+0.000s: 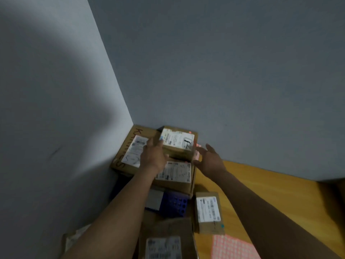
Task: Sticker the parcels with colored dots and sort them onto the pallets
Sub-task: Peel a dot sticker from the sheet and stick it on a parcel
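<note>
The left hand (pixel 155 156) covers the near left side of the top parcel (pixel 179 144) and part of the label on the big box (pixel 128 152); whether its fingers grip the parcel, I can't tell. Every label's print is too blurred to read. The blue pallet (pixel 173 204) lies mostly hidden under parcels and a forearm. The nearest parcel (pixel 164 243) and the sticker sheet (pixel 233 247) run off the bottom edge.

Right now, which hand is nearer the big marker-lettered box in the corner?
Left. The left hand is at the right edge of the big box; the right hand is farther right, past the top parcel.
</note>
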